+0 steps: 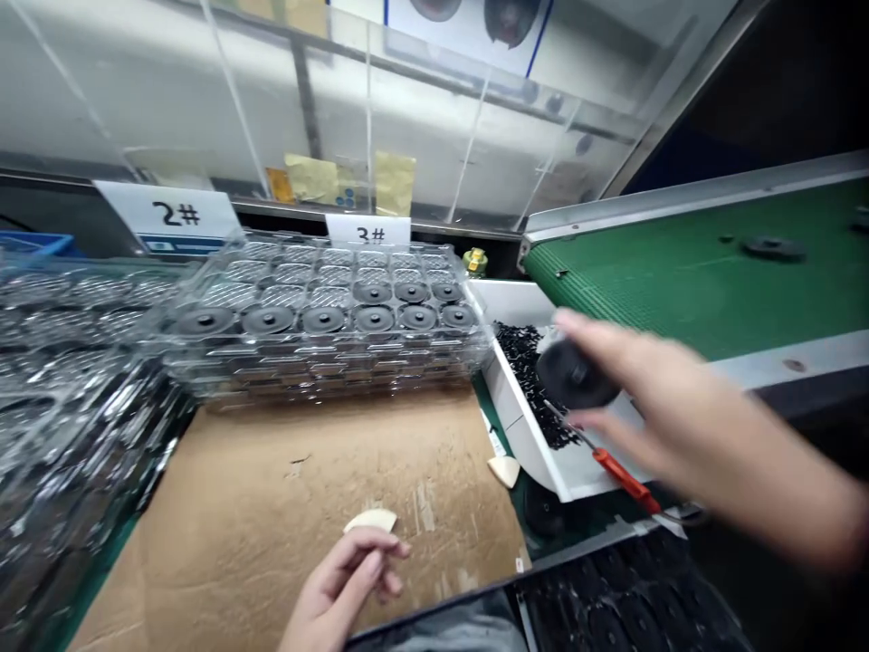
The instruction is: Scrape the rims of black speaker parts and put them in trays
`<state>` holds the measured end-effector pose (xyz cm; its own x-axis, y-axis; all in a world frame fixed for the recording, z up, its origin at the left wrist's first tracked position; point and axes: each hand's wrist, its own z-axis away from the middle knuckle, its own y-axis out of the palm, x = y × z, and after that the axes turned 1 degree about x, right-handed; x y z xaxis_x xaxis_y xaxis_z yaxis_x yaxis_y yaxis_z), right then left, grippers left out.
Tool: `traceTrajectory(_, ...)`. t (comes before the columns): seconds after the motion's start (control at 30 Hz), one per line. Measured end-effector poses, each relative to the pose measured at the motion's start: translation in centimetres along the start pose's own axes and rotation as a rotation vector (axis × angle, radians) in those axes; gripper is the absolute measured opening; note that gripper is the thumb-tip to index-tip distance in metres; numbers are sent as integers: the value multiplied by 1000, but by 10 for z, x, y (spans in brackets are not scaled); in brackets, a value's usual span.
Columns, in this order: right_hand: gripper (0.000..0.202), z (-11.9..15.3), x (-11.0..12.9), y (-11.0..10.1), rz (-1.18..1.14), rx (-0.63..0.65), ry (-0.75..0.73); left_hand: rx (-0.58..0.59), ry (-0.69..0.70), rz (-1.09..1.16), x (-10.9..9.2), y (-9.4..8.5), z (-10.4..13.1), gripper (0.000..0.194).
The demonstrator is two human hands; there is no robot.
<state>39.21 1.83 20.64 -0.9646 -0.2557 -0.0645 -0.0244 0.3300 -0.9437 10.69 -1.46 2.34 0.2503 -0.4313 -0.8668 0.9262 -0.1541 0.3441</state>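
My right hand (652,407), blurred by motion, grips a black round part (577,373) between thumb and fingers above a white bin (522,426). Small black pieces (522,362) fill part of that bin. A screwdriver with an orange handle (628,480) lies across the bin's near side, below my right hand. Over the brown cardboard (272,489), my left hand (357,575) has its fingers curled and its thumb near the index finger. A cream wedge-shaped piece (372,521) shows just beyond those fingers; whether they grip it is unclear.
Stacked clear trays (326,353) at the back hold black round parts in their front rows. More clear trays (61,380) stand at left. A green conveyor (679,281) runs at right. Another cream wedge (503,471) lies beside the bin. A black tray (625,598) is at front right.
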Motion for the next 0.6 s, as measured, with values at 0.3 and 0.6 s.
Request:
traceTrajectory(0.3,78,78,159,122,-722,117,-178,245,-170,384,5,-11,29,70)
traceTrajectory(0.6,91,84,210,146,-863,222,-177,112,-319,532,7,-57,53,62)
